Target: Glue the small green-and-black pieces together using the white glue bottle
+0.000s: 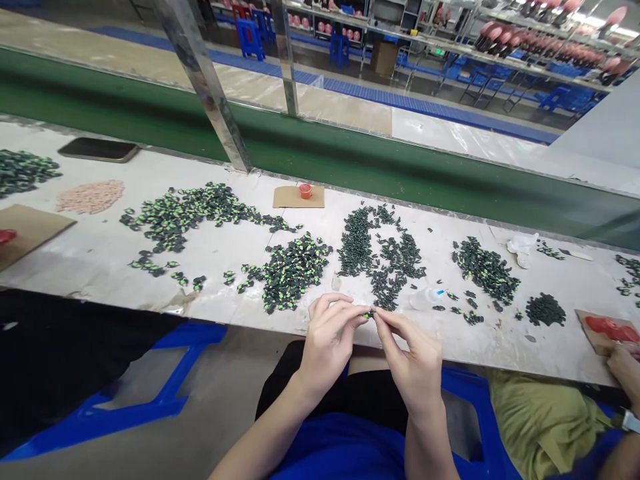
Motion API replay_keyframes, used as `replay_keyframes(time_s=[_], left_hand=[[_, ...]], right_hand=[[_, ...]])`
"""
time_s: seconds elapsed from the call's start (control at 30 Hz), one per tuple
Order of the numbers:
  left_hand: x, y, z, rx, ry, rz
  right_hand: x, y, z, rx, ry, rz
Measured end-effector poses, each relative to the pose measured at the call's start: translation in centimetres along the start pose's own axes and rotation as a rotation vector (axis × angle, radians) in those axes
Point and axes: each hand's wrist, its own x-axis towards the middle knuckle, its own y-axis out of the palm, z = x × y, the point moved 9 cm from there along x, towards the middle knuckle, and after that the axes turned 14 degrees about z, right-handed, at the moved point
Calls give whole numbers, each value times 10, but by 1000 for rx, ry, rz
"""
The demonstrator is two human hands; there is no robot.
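Note:
Over the table's near edge, my left hand (330, 333) and my right hand (411, 353) meet fingertip to fingertip. Pinched between them is a small black-and-green part (369, 314), mostly covered by the fingers. Just beyond lies a pile of small dark parts (357, 243) without visible green. To the left of my left hand is a heap of black-and-green parts (295, 270). A small clear bottle with a blue tip (425, 299) lies to the right of my fingers.
Further piles (487, 270) and a small black heap (546, 309) lie to the right. A red cup (305, 191) stands on cardboard at the back. A metal post (205, 87) rises from the table's back edge. A co-worker's hand (625, 370) is at far right.

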Motion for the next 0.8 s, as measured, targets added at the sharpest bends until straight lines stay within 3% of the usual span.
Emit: replay_keyframes(time_s=[0.27, 0.43, 0.8], left_hand=[[4, 0, 2, 17, 10, 82], [5, 2, 3, -22, 5, 104], [6, 5, 10, -111, -84, 185]], right_hand=[[2, 7, -11, 80, 19, 70], [-2, 8, -16, 112, 28, 41], [-2, 9, -7, 109, -118, 55]])
